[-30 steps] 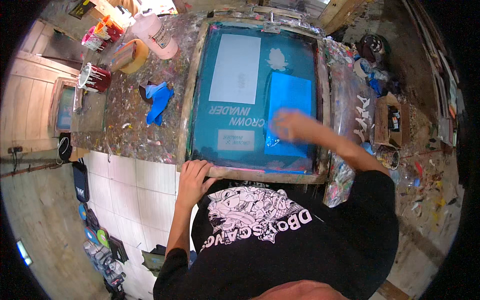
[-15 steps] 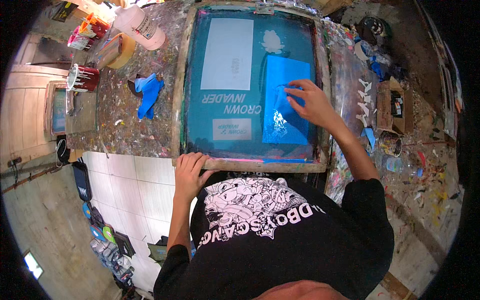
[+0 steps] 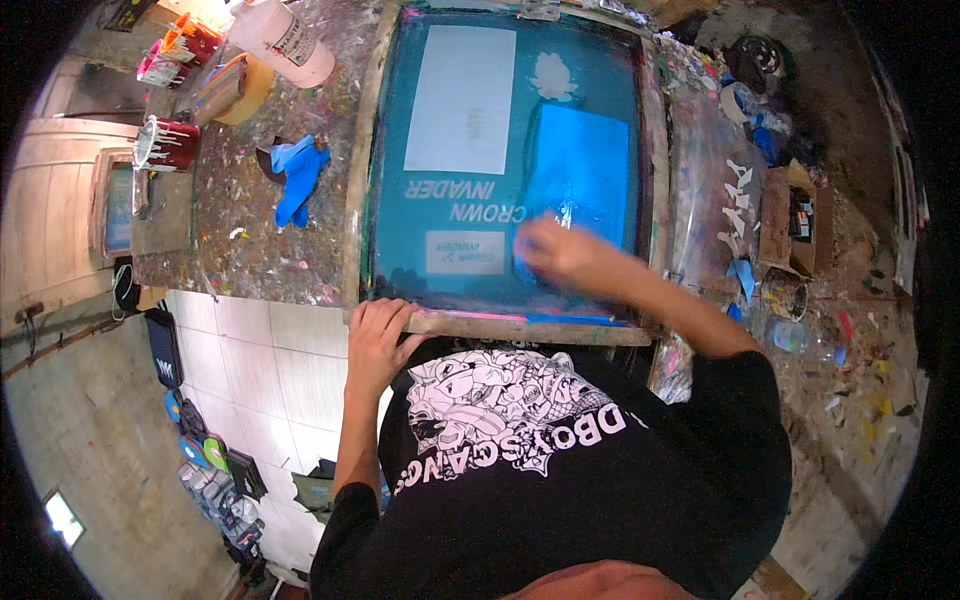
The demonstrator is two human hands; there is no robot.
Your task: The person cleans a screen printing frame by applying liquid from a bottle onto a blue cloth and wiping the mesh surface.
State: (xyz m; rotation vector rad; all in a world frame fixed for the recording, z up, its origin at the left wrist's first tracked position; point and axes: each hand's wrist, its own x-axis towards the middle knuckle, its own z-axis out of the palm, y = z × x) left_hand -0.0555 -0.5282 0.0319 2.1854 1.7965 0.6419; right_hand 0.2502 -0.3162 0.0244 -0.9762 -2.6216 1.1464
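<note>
And here's the right hand point(image 3: 560, 252), a blur down over the near-left corner of the blue panel point(image 3: 585, 150), which sits on the right side of the screen point(image 3: 393, 270). Its fingers look bunched, but whether they pinch anything, I can't tell through that smear. The left hand point(image 3: 380, 328) is at the near-left corner of the frame point(image 3: 590, 334), fingers laid over the wood, thumb spread to the side; how hard it grips, I can't say. That's sound bracing, I'd judge: keep that corner steady so the mesh doesn't shift under the right hand's work. The touch wants to be light and flat, fingertips low, even strokes running to the panel's edges, corners included, since a fingernail or a hard jab could mark taut mesh. Now the surfaces: the panel is a long rectangle, saturated blue, with a wet-looking glint just beyond the knuckles; film or ink, I can't tell. Left of it lies a pale panel point(image 3: 460, 100), matt and straight-edged, against dusky teal. The frame is worn, stained timber, with pink and blue strips along the near inner edge. Out left on the paint-crusted bench point(image 3: 225, 255), a crumpled blue scrap point(image 3: 298, 180) lies soft and creased, well apart from both hands.
</note>
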